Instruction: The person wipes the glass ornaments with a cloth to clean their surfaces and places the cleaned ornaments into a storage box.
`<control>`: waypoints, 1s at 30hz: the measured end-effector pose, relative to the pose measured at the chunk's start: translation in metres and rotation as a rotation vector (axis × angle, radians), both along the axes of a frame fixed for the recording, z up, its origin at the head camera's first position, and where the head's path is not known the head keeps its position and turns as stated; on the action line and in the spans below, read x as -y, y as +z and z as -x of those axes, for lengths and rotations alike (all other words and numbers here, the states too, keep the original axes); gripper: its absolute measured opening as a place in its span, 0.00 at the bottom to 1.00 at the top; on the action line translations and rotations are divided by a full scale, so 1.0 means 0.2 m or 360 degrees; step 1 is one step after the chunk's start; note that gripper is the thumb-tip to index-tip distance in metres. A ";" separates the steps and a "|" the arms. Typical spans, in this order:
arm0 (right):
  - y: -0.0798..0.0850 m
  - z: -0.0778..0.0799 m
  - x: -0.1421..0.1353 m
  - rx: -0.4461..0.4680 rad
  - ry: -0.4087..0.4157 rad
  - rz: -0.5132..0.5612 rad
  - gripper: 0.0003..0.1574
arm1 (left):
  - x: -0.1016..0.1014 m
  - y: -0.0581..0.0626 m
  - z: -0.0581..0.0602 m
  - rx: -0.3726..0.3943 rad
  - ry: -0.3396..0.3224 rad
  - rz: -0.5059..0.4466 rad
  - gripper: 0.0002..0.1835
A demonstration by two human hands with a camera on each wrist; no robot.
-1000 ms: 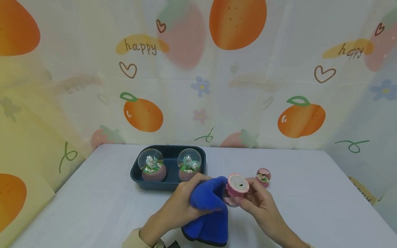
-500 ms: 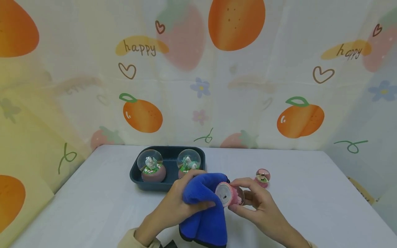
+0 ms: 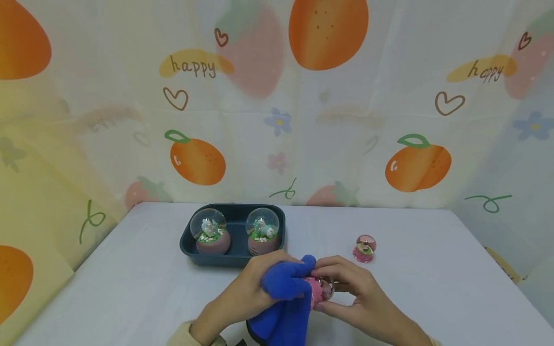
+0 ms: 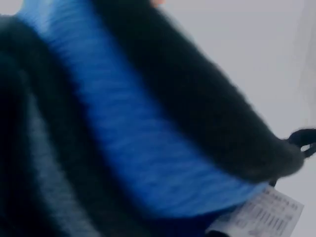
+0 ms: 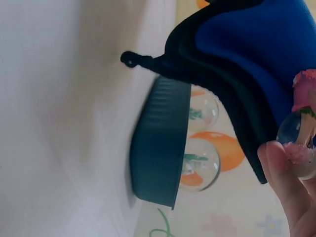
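Note:
My left hand (image 3: pixel 255 283) grips a blue cloth (image 3: pixel 283 281) with black edging, bunched up at the top and hanging down below. In my right hand (image 3: pixel 359 293) is a small snow globe (image 3: pixel 318 291) with a pink base, pinched between thumb and fingers. The globe lies on its side, its base turned left against the cloth, which covers the underside. In the right wrist view my fingertips press the clear ball (image 5: pixel 294 129) near the cloth. The left wrist view is filled by the blurred cloth (image 4: pixel 123 123) with a white tag (image 4: pixel 264 212).
A dark blue-green tray (image 3: pixel 238 260) stands at the back, holding two larger snow globes, one left (image 3: pixel 209 230) and one right (image 3: pixel 262 230). Another small pink snow globe (image 3: pixel 364 249) stands on the white table (image 3: pixel 424 269) to the right. A fruit-print curtain hangs behind.
The pink snow globe in my right hand has turned from base up to lying sideways, base left. My hands have come closer together, and the cloth now covers the globe's underside.

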State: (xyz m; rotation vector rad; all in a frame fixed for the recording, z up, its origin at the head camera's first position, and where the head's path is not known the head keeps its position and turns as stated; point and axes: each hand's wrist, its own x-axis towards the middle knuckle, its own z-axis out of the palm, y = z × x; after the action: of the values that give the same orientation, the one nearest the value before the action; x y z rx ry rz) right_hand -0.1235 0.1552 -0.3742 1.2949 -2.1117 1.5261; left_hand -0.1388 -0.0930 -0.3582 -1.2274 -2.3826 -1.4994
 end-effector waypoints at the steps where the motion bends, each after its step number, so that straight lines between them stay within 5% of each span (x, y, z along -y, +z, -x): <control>1: 0.00 0.00 0.00 0.0013 0.0002 -0.0007 0.28 | 0.00 0.00 0.00 -0.0022 -0.0015 -0.0022 0.16; 7: 0.01 -0.01 -0.01 0.0063 -0.0007 -0.0007 0.28 | 0.01 0.00 0.01 -0.0027 -0.0034 -0.0062 0.15; 13: 0.00 0.00 0.00 0.0080 -0.0089 0.0039 0.30 | 0.00 0.03 -0.01 0.0348 0.0018 0.0125 0.24; 16: 0.00 0.00 -0.01 0.0096 -0.0114 0.0061 0.31 | -0.01 0.04 -0.02 0.0417 0.0021 0.0214 0.28; 25: 0.01 0.00 -0.02 0.0076 -0.0116 0.0062 0.35 | 0.01 0.02 0.00 0.0093 -0.0001 0.0055 0.20; 30: 0.02 0.00 -0.02 0.0049 -0.0160 0.0112 0.36 | 0.03 0.02 0.01 0.0106 0.0002 -0.0011 0.18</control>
State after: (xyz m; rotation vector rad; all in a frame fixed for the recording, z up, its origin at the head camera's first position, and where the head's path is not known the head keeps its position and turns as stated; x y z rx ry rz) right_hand -0.1241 0.1595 -0.3709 1.1312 -2.0878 1.5727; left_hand -0.1411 -0.0981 -0.3550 -1.1927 -2.4166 -1.5710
